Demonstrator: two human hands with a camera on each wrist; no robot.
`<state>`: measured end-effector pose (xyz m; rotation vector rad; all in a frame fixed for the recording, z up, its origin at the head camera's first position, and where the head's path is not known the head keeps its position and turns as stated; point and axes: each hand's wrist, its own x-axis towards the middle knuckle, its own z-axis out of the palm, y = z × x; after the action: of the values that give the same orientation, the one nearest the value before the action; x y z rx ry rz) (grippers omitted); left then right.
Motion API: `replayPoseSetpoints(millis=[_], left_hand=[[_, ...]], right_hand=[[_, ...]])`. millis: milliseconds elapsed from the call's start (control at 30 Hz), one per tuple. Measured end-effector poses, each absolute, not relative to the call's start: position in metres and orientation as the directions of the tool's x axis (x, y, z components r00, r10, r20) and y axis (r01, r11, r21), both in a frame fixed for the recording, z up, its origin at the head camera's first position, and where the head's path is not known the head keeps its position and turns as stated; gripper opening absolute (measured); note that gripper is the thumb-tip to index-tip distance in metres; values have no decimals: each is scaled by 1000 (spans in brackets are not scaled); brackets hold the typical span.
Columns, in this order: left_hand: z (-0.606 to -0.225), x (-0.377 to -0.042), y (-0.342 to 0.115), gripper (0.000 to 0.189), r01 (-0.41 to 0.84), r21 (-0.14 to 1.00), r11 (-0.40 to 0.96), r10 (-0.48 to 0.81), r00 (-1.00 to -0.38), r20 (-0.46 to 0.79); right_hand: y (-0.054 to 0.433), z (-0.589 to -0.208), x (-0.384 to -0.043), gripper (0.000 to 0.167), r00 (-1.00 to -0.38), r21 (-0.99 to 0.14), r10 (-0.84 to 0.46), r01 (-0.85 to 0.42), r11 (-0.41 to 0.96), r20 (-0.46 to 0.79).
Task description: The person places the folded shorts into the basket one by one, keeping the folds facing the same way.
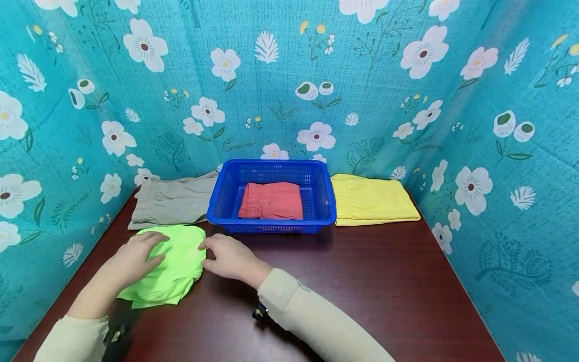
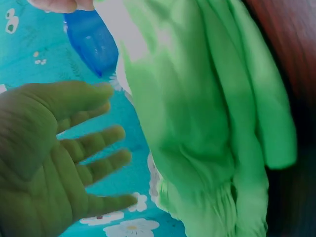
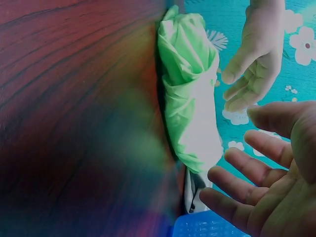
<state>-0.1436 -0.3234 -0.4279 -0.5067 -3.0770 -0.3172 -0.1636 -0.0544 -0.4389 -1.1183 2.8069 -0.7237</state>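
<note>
A crumpled bright green piece of clothing [image 1: 178, 261] lies on the table at the left, its gathered waistband showing in the left wrist view. Over its left side hovers my left hand [image 1: 134, 259], fingers spread and holding nothing; the left wrist view shows the palm [image 2: 34, 153] beside the cloth. At the cloth's right edge is my right hand [image 1: 232, 257], fingertips close to the fabric. The right wrist view shows that hand's fingers [image 3: 247, 168] loosely extended, with no cloth between them.
Behind the green cloth lies folded grey clothing [image 1: 174, 201] with an elastic waist. A blue plastic basket [image 1: 271, 227] holds folded red clothing [image 1: 273, 201]. Folded yellow clothing [image 1: 375, 200] lies right of the basket. Flowered teal curtains [image 1: 280, 75] enclose the dark wooden table [image 1: 362, 291].
</note>
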Motion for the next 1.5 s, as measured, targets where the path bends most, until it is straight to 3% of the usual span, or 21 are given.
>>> replayPoseSetpoints(millis=[167,300,433,867,1167,1400,1500], left_hand=[[-436,-147,-335,48,276,130,952,280,-960,-17],[-442,-149,-339,49,276,156,949,287,-956,-55],[-450,-151,-342,48,290,187,939,309,-948,-79],[-458,-159,-342,47,299,155,942,316,-943,-103],[-462,-164,-347,49,300,183,936,323,-940,-112],[-461,-158,-350,49,307,193,932,333,-936,-118],[-461,-159,-349,49,314,204,927,341,-933,-115]], right_hand=[[-67,-444,-160,34,-731,-256,-668,-678,690,136],[-77,-447,-156,32,-718,-119,-685,-696,708,129],[-87,-448,-152,33,-702,-58,-704,-712,700,113],[-107,-448,-151,31,-677,-40,-733,-736,676,71],[-111,-458,-156,20,-642,11,-764,-766,643,-58],[-120,-455,-163,45,-628,-61,-778,-777,626,4],[-126,-457,-164,46,-630,-66,-776,-774,630,-27]])
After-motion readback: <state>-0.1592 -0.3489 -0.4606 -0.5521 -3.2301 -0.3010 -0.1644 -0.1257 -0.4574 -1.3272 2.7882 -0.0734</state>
